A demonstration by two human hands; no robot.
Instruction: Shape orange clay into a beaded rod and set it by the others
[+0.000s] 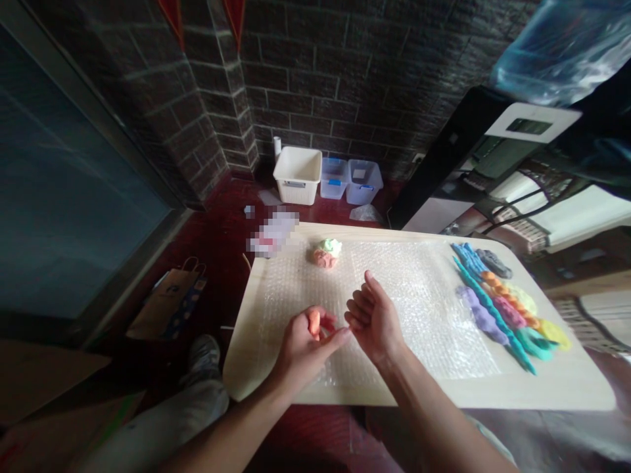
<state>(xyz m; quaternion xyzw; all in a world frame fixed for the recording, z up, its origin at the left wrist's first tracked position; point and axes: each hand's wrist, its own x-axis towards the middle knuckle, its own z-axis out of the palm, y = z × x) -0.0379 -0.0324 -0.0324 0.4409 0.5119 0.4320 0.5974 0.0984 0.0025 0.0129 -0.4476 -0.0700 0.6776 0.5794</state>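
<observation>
Held against the fingers of my left hand [308,338] is a small orange piece of modelling clay [314,323]. My right hand [372,315] is closed beside it, fingers curled and thumb pointing up; whether anything is inside does not show. The left thumb tip meets the lower edge of my right hand. Both hands hover over a sheet of bubble wrap [419,295] on the pale wooden table [557,394]. Beyond them, near the far edge, sits a lump of pale green and salmon clay [327,253].
Twisted and lumpy clay strands in several colours [507,309] lie at the table's right end. Behind the table stand a cream bin [298,174] and two clear bins [363,182]. A water dispenser [453,151] rises at the right. A paper bag [165,305] rests on the floor at left.
</observation>
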